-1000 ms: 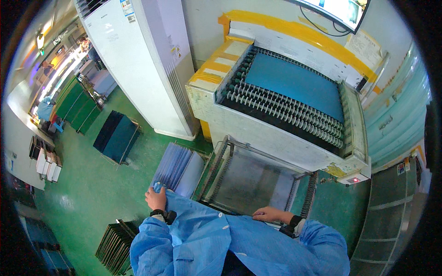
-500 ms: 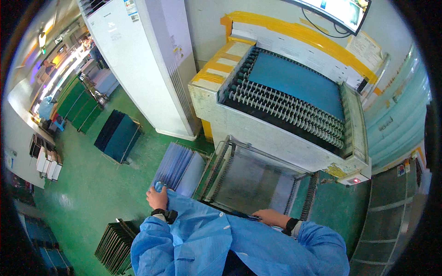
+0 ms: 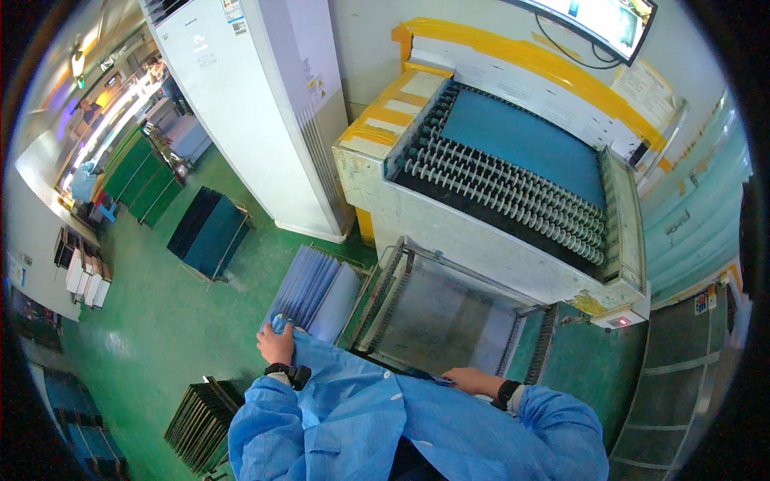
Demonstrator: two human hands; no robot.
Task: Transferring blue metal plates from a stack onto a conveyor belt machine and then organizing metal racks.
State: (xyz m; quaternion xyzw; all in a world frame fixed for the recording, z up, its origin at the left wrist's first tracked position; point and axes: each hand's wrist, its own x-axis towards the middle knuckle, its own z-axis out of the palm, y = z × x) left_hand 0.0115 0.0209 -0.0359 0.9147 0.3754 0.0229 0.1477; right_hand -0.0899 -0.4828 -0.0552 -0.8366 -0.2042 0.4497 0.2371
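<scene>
My left hand point(image 3: 275, 346) is at the near end of a row of upright pale violet, translucent sheets point(image 3: 309, 276). Its fingers are curled, with a small light-blue thing point(image 3: 279, 323) at their tips; its kind I cannot make out. My right hand point(image 3: 473, 380) is closed low in front of my blue coat, next to the rack frame point(image 3: 449, 313). A thin dark edge point(image 3: 425, 374) shows at its fingertips, mostly hidden by the coat. Beyond, a blue panel point(image 3: 521, 140) lies flat on the roller conveyor point(image 3: 505, 196) of a machine.
A tall white cabinet unit point(image 3: 241, 104) stands left of the machine. On the green floor are a rack of dark blue panels point(image 3: 210, 234), a slotted rack point(image 3: 200, 425) near my left elbow and green boards point(image 3: 144, 176). A grey shelved rack point(image 3: 674, 385) is at right, a screen point(image 3: 597, 24) above.
The view has shifted slightly, so the surroundings sit a little more to the right. Both hands keep nearly the same place and pose.
</scene>
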